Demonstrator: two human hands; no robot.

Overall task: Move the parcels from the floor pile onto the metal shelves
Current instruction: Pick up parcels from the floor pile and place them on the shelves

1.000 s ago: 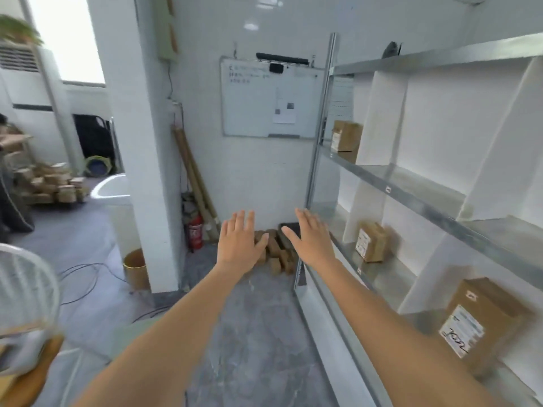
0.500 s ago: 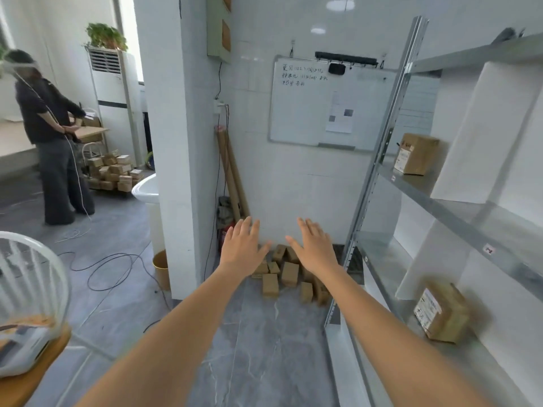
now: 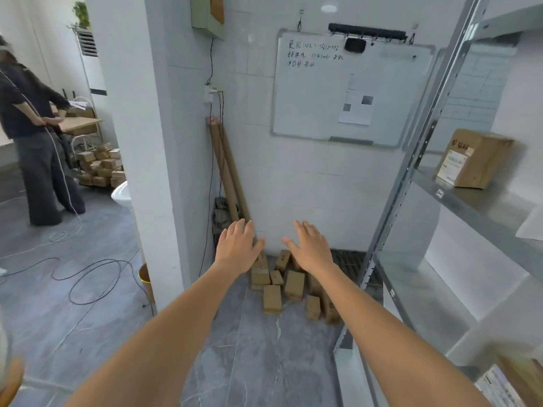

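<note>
Parcels [image 3: 289, 284] lie piled on the far floor, left of the metal shelves [image 3: 482, 207]; left hand [image 3: 236, 249] and right hand [image 3: 310, 248] hover empty, fingers spread.

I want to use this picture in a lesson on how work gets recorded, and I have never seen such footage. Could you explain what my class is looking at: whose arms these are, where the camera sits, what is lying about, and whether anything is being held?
There is no machine here. A person wears a wide-angle camera on the head, so you see their own arms reaching forward. The left hand and right hand are both open, with straight fingers, holding nothing. Beyond them a floor pile of small brown cardboard parcels lies on the grey floor against the white tiled wall. On the right stand the metal shelves, with one parcel already on a shelf. A whiteboard hangs on the wall, and another person stands far left.
</note>
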